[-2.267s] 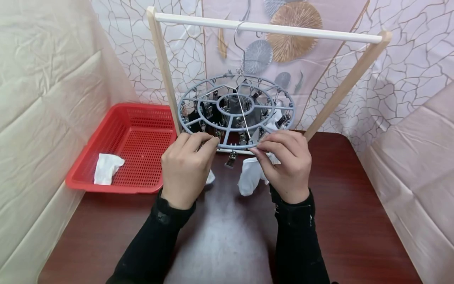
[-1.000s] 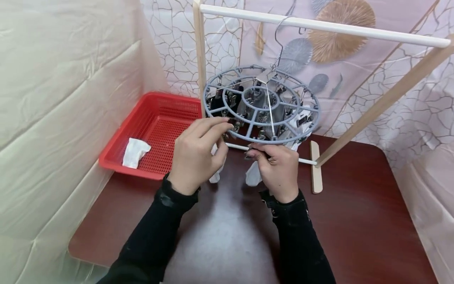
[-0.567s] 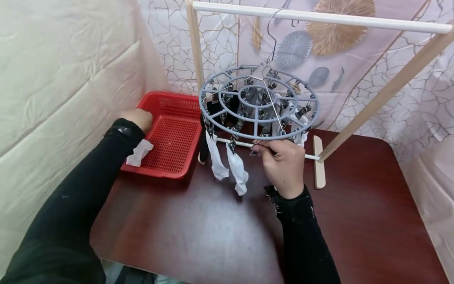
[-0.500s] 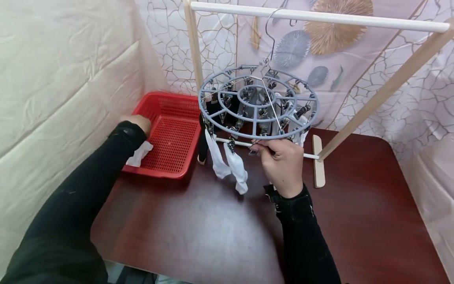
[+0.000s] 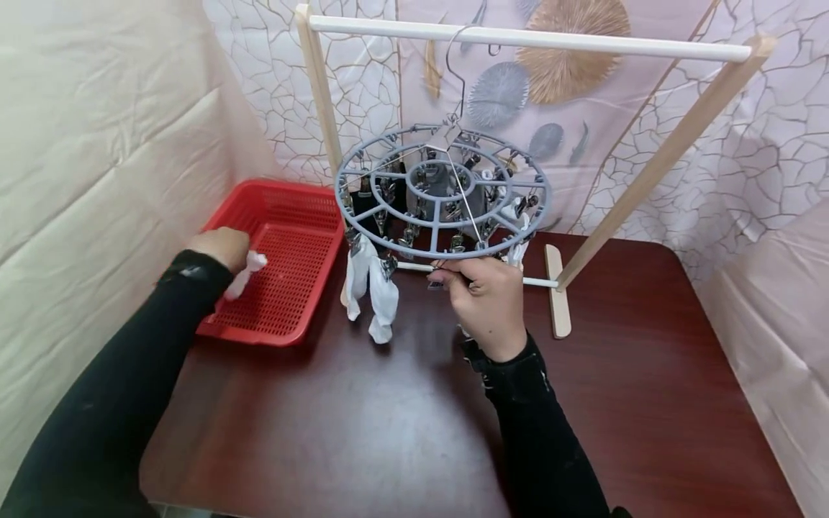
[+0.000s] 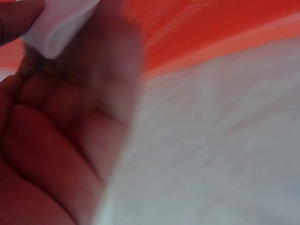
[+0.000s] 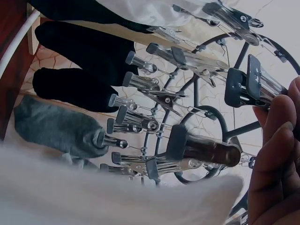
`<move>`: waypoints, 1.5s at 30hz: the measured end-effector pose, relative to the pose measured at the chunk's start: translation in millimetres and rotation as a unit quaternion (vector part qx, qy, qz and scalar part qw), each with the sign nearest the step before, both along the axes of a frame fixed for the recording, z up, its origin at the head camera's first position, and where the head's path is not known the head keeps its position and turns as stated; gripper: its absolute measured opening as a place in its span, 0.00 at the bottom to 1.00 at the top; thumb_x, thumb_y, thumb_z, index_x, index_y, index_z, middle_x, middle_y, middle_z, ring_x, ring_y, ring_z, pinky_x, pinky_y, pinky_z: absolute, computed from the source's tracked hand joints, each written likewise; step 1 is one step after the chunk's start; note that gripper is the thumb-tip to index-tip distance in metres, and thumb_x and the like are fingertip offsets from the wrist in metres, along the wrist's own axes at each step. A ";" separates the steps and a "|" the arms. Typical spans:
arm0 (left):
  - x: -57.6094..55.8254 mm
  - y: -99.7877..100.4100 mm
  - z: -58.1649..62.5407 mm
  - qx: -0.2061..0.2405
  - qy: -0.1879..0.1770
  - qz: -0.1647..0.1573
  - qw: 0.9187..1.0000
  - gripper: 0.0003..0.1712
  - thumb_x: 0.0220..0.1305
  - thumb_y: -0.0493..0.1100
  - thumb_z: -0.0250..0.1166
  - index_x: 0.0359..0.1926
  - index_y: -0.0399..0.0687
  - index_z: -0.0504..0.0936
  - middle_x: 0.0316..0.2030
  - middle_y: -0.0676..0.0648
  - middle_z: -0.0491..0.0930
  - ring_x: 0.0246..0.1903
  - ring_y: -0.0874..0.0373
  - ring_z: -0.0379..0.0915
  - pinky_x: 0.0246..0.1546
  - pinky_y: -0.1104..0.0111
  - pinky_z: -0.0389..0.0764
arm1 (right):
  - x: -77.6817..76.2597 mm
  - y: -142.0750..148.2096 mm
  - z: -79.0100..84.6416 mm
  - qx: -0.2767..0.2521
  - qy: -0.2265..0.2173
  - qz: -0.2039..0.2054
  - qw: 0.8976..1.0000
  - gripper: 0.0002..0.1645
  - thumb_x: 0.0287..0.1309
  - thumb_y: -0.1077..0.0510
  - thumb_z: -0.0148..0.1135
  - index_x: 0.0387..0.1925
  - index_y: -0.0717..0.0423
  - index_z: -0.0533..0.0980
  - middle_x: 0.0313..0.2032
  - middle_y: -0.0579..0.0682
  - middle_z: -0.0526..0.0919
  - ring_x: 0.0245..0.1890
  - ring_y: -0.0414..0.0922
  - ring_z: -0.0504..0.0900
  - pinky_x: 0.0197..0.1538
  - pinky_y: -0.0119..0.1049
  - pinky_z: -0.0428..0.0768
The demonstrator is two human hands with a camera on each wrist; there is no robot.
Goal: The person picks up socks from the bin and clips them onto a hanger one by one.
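Observation:
Over the left side of the red basket (image 5: 277, 335), my left hand (image 5: 222, 247) pinches a white sock (image 5: 246, 273). The left wrist view is blurred and shows the white cloth (image 6: 58, 33) between thumb and fingers. My right hand (image 5: 490, 301) is at the near rim of the round grey drying hanger (image 5: 437, 254) and grips a metal clip. Seen from the right wrist, this clip's dark padded jaws stand apart with no cloth between them. Two white socks (image 5: 384, 301) dangle from clips at the hanger's near left.
The hanger hooks over a white rail (image 5: 531, 39) on a wooden stand (image 5: 667, 158). Black socks (image 7: 75, 89) and a grey sock (image 7: 58, 126) hang among several other clips. The stand's foot (image 5: 558, 295) rests on the dark red table (image 5: 635, 403).
My left hand has gone from the hanger to the basket and picked up the white sock there. The right hand has moved from the hanger's rim to a clip and stays there.

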State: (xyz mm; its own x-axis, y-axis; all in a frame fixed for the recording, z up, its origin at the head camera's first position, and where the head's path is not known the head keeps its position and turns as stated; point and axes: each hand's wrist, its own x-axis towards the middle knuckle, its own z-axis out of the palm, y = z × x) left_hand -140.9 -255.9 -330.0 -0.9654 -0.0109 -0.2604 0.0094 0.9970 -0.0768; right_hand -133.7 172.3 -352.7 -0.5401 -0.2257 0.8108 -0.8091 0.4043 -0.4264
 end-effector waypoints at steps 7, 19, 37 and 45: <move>56.6 62.5 44.0 0.255 0.126 -0.132 0.949 0.11 0.75 0.40 0.76 0.46 0.50 0.79 0.33 0.50 0.82 0.31 0.57 0.76 0.36 0.65 0.79 | 1.9 1.5 0.2 -0.005 0.001 -0.019 1.000 0.04 0.59 0.67 0.84 0.37 0.58 0.95 0.32 0.56 0.97 0.27 0.50 0.91 0.31 0.35 0.75; 79.3 128.5 -6.1 0.573 0.096 -0.243 0.777 0.16 0.67 0.25 0.72 0.32 0.49 0.79 0.54 0.39 0.93 0.48 0.60 0.84 0.36 0.71 0.82 | 3.6 3.2 -1.9 0.000 -0.017 -0.016 1.000 0.03 0.64 0.64 0.83 0.39 0.60 0.95 0.33 0.57 0.96 0.25 0.49 0.89 0.31 0.32 0.70; 83.0 253.9 -110.1 0.281 0.076 -0.317 0.903 0.21 0.67 0.56 0.83 0.51 0.49 0.92 0.44 0.49 0.92 0.44 0.55 0.90 0.46 0.60 0.90 | -10.7 1.2 11.2 0.002 0.005 -0.018 1.000 0.03 0.64 0.63 0.83 0.36 0.60 0.95 0.32 0.56 0.96 0.21 0.48 0.83 0.30 0.35 0.68; 102.2 264.3 -131.7 0.170 0.030 -0.323 0.930 0.15 0.64 0.52 0.83 0.32 0.57 0.84 0.30 0.54 0.85 0.30 0.58 0.82 0.28 0.61 0.82 | -1.3 3.8 2.6 -0.002 -0.022 -0.023 0.999 0.01 0.61 0.66 0.83 0.35 0.60 0.95 0.29 0.56 0.95 0.22 0.47 0.85 0.31 0.31 0.69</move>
